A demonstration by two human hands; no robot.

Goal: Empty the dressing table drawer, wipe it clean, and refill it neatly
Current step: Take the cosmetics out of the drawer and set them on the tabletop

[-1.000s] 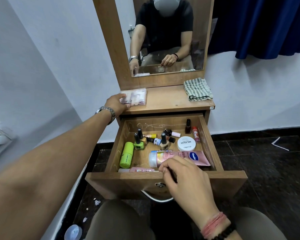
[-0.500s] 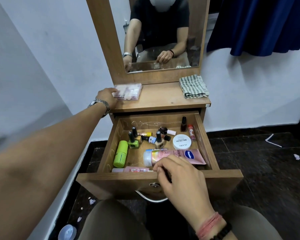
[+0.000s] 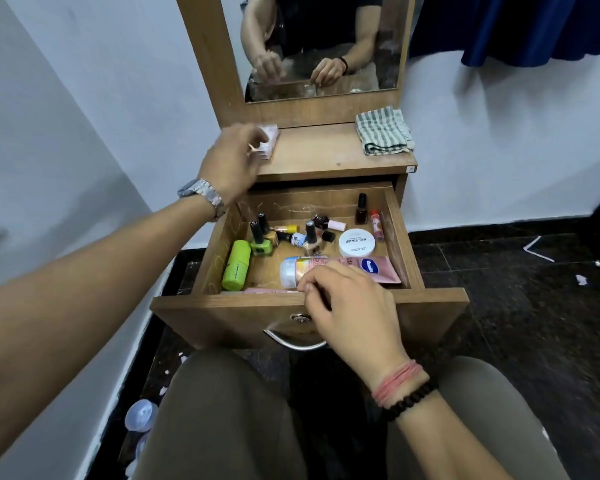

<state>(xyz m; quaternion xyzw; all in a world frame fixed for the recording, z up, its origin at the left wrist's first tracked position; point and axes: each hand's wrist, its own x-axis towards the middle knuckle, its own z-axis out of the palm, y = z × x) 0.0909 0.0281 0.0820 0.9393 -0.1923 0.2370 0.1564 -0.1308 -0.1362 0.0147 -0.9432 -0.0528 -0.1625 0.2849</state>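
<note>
Above the drawer (image 3: 388,233), at its left, the left hand (image 3: 232,161) hovers relaxed, holding nothing, just beside a clear case (image 3: 269,142) on the table (image 3: 326,154). The emptying step is in hand: the drawer remains full. At the drawer's front wall, the right hand (image 3: 354,306) pinches a small item I cannot identify, beside the pink tube (image 3: 361,266). The next move likely lifts over that wall; bare table lies behind the drawer, before the striped cloth (image 3: 383,129).

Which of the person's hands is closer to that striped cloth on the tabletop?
Left. The left hand hovers at the tabletop's far-left end; the right hand sits lower, at the drawer front, below the striped cloth.
</note>
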